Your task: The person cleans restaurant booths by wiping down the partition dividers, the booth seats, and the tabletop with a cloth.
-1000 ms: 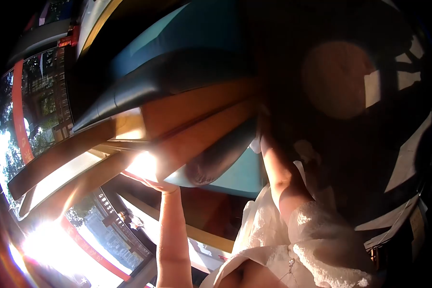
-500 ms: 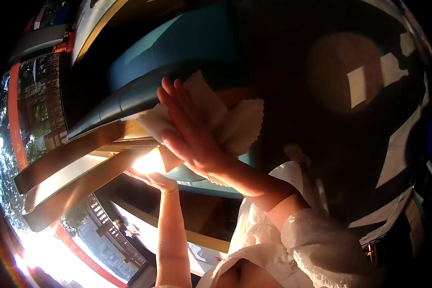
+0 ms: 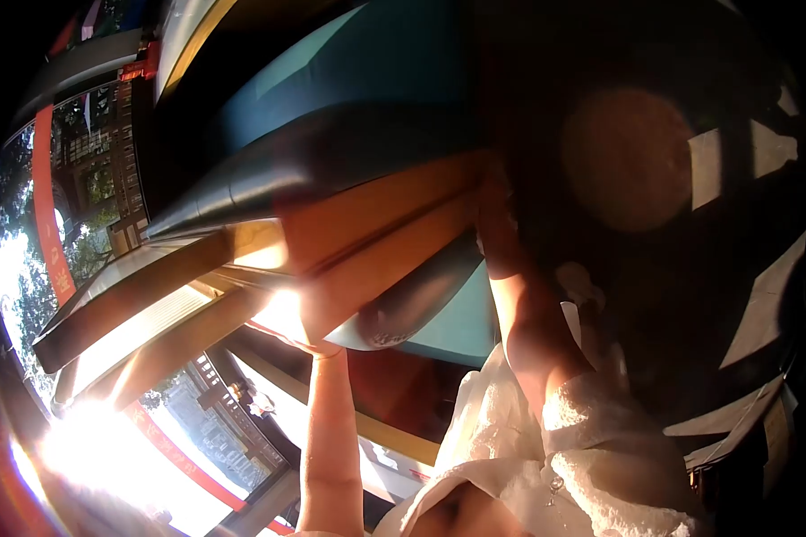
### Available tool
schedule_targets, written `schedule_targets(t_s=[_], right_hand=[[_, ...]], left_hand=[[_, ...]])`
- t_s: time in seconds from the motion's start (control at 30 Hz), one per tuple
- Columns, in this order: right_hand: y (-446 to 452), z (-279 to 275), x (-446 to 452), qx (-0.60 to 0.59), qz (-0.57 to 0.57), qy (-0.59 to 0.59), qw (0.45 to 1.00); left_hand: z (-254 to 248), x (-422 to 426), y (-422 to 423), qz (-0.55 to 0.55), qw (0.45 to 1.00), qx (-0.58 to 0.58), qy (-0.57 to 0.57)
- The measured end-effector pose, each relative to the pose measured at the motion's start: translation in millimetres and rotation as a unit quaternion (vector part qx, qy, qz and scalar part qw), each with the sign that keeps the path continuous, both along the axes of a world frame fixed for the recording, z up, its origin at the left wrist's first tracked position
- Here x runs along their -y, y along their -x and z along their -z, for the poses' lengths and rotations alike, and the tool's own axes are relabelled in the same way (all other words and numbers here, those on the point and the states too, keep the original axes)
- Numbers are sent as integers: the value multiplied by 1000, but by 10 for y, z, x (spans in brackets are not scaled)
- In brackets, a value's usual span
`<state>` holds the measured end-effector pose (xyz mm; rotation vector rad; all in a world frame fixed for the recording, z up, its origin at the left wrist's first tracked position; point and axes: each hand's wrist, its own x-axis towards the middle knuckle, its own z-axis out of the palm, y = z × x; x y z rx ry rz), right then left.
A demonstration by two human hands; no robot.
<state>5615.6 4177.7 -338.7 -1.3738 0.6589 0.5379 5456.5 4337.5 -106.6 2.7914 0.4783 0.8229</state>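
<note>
My left hand [image 3: 282, 324] lies against the underside of a wooden frame piece [image 3: 318, 304]. Strong sun glare washes out much of it, though its fingers look stretched along the wood. My right hand [image 3: 495, 201] is at the far right end of a long wooden rail [image 3: 385, 215], in deep shadow and blurred. Its fingers cannot be made out, and no cloth shows there. Above the rail runs a dark padded cushion [image 3: 304, 152]. Below it a rounded, glossy dark pad [image 3: 412, 309] borders a pale blue-green panel [image 3: 452, 322].
Wooden arms [image 3: 134, 286] of the furniture jut out to the left. A blue-green upholstered surface [image 3: 349, 72] is at the top. A round brownish shape [image 3: 627, 161] shows on the dark floor, with sunlit patches [image 3: 766, 286] at right. Bright windows with red strips [image 3: 49, 206] are at left.
My right hand has moved right and away along the rail. The white scalloped cloth under it earlier is out of sight, baring the wood. My left hand stays by the frame.
</note>
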Motion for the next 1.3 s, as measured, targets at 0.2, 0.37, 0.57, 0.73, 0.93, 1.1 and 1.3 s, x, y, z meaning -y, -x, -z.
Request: schedule_targets(t_s=[0.2,0.37,0.57,0.73,0.93,1.1,1.3], right_hand=[[137,-1392,-217,186,-79,38,979],[-70,-2792,-86,596,-130,-71,789],[31,-2354,-65,464,-155,-384,783],[392,-877,-209,162,-167,-59,971],[-34,764,-130,-12,-51,-87,995],[469,1534,28,-142,-62,-58,986],[2063,1732,137,-418,-74,-67,903]], left_hand=[[-113,120,-286,-63,995,78,2],[-107,125,-271,-65,995,75,-2],[-43,41,-84,-36,999,17,-23],[-43,-65,261,-9,997,-61,-54],[-165,-94,579,-4,988,-130,-81],[-228,-36,591,-19,986,-140,-89],[-214,-62,323,-44,989,-99,-99]])
